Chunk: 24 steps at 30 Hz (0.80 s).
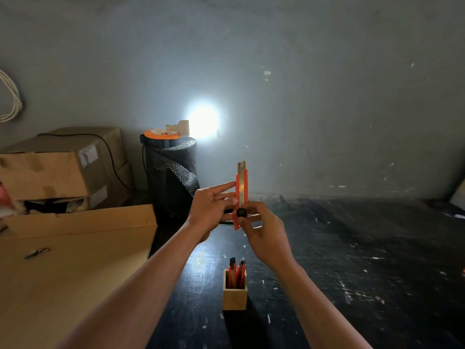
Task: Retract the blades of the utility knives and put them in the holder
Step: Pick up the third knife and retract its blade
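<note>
Nearest me, the wooden holder (234, 295) is standing on the black table (352, 260), carrying two orange utility knives (236, 272). Above it, I'm gripping a third orange utility knife (241, 195) upright: my left hand (210, 212) is pinching its body, my right hand (264, 233) is closing around the black knob, blade tip protruding.

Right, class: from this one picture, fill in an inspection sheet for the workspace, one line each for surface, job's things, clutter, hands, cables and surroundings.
Surface: black table, scuffed with pale flecks.
Job's things: orange utility knife held upright, blade tip showing above its body; wooden holder near the front edge, with two knives standing in it.
Clutter: flat cardboard sheet at left with a small metal clip on it; stacked cardboard boxes behind.
Hands: left hand steadies the knife body; right hand holds it at the black slider.
Cables: black cable over the boxes; pale cord hanging on the wall.
Surroundings: grey wall, bright lamp, black bubble-wrap roll.
</note>
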Available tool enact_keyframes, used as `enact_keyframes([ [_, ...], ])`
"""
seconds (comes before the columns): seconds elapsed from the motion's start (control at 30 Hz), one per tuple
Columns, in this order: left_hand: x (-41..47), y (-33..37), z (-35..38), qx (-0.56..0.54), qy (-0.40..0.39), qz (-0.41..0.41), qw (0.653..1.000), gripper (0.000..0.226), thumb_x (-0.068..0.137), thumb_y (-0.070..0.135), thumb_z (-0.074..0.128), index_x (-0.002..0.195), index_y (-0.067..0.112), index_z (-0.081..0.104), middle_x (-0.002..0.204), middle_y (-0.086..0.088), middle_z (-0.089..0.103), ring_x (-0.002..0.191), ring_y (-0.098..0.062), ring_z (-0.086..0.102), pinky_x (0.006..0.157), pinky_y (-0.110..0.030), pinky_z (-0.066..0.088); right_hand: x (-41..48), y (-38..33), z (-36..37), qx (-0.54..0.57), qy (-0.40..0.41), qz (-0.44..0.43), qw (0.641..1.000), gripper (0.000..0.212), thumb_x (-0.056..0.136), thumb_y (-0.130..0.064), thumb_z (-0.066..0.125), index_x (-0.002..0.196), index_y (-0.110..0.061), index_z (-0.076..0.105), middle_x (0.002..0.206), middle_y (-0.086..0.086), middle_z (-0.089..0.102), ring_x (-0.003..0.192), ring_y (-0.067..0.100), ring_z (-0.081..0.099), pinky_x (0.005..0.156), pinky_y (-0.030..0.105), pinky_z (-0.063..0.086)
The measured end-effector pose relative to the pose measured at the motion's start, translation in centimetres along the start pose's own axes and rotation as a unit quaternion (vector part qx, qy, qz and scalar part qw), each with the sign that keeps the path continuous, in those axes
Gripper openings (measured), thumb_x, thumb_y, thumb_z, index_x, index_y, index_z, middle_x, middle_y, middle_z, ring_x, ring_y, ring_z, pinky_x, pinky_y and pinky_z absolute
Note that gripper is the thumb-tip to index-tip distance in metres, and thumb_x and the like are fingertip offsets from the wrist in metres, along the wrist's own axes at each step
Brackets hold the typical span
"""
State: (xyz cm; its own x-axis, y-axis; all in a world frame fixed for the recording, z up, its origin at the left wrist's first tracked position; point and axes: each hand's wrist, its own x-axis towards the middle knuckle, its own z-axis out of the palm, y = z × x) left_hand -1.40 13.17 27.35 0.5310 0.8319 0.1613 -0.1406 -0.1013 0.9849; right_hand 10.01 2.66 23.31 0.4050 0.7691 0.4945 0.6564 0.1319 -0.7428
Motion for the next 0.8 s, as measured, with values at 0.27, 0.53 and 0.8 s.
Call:
enact_keyframes([
  [0.27, -0.1, -0.5, -0.3, 0.01, -0.005, 0.001, 1.0, 0.046, 0.09, -0.01, 0.068, 0.132, 0.009, 0.068, 0.111, -0.015, 0.079, 0.095, -0.029, 0.079, 0.081, -0.051, 0.065, 0.3, 0.7, 0.3, -0.002, -0.017, 0.01, 1.0, 0.016, 0.093, -0.025, 0.068, 0.106, -0.032, 0.062, 0.1, -0.023, 0.064, 0.083, -0.012, 0.059, 0.074, 0.011, 0.047],
  [0.53, -0.4, -2.6, -0.7, -0.008, -0.013, -0.013, 1.0, 0.045, 0.091, -0.013, 0.065, 0.132, 0.005, 0.067, 0.11, -0.018, 0.079, 0.089, -0.028, 0.08, 0.066, -0.037, 0.065, 1.0, 1.8, 0.4, 0.084, 0.007, 0.082, 0.993, 0.036, 0.092, -0.038, 0.069, 0.122, -0.031, 0.05, 0.101, -0.026, 0.062, 0.087, -0.004, 0.065, 0.074, 0.016, 0.053],
  [0.8, 0.3, -8.6, -0.5, 0.057, 0.013, -0.04, 0.997, 0.037, 0.09, -0.011, 0.065, 0.12, 0.008, 0.075, 0.092, -0.001, 0.083, 0.086, -0.016, 0.08, 0.07, -0.032, 0.064, 3.4, 5.4, 1.3, 0.099, -0.049, 0.157, 0.981, 0.014, 0.094, -0.024, 0.067, 0.108, -0.021, 0.067, 0.093, -0.002, 0.076, 0.087, 0.014, 0.074, 0.081, 0.043, 0.063],
])
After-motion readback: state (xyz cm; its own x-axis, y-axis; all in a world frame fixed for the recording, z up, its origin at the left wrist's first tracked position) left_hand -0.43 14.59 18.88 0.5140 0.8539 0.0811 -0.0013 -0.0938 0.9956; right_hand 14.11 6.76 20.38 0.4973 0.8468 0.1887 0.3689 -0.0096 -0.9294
